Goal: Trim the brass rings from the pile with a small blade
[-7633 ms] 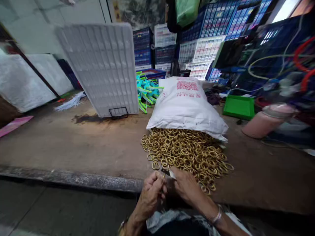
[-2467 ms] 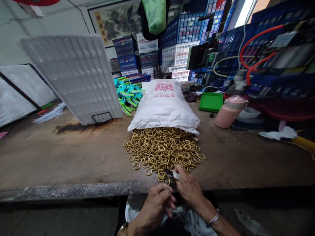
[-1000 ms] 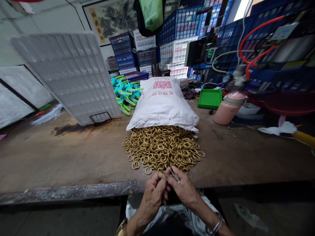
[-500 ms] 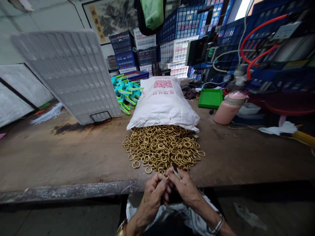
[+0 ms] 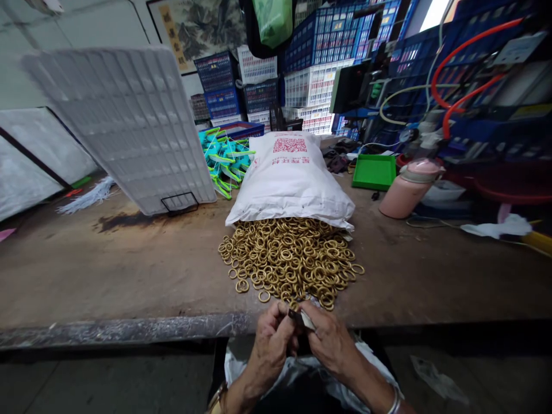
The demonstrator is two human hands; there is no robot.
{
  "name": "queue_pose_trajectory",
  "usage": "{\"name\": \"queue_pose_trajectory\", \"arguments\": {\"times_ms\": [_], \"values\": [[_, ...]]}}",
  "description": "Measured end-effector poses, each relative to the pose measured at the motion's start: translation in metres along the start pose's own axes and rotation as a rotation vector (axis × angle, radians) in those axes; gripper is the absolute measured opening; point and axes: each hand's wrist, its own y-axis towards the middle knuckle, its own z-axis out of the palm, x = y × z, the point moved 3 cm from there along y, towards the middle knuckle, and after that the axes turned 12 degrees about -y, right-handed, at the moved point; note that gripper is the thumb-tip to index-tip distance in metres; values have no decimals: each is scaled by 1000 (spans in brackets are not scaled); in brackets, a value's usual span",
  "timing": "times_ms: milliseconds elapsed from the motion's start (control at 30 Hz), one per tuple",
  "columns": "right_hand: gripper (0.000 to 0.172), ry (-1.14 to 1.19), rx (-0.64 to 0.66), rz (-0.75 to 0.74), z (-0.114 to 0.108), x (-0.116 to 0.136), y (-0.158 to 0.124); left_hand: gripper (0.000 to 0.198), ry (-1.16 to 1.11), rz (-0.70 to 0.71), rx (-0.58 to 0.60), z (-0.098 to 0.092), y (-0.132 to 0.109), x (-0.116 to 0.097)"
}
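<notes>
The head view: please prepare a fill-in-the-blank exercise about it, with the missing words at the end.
The heap of gold-coloured rings lies in front of a ____ sack.
The ribbed panel stands to the ____ of that sack.
The pink bottle stands beside a tray coloured ____.
Of the left hand and the right hand, the pale part of the small tool lies against the ____ one.

Missing words: white; left; green; right

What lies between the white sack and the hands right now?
In the head view, gold-coloured rings lie heaped from the near edge of the white sack down close to the left hand and right hand.
</notes>
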Motion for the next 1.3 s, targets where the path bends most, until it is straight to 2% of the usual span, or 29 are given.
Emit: {"name": "queue_pose_trajectory", "arguments": {"times_ms": [167,300,433,500,733,833,1000,1133,1300], "values": [[28,-94,12,35,2,2,-1,27,35,26,-4,-1,1,-1],[28,-186,-2,76,3,-3,0,30,59,-5,-17,1,-7,-6],[19,-338,-36,198,-3,-22,-1,31,-27,-45,99,7,-22,-12],[18,-359,-84,198,-6,-28,-4,28,-149,-71,130,7,-26,-12],[17,-287,-113,187,8,-21,-9,20,-465,-110,-94,-16,-12,-4],[22,-309,-96,194,14,-12,-4,13,-554,-123,-119,-24,-10,-5],[31,-370,-79,154,19,-2,4,14,-691,-233,-195,-36,-8,1],[27,-359,-80,196,21,-3,7,20,-681,-268,-274,-40,-5,7],[21,-307,-114,215,19,-7,11,21,-459,-202,-230,-35,4,8]]}}
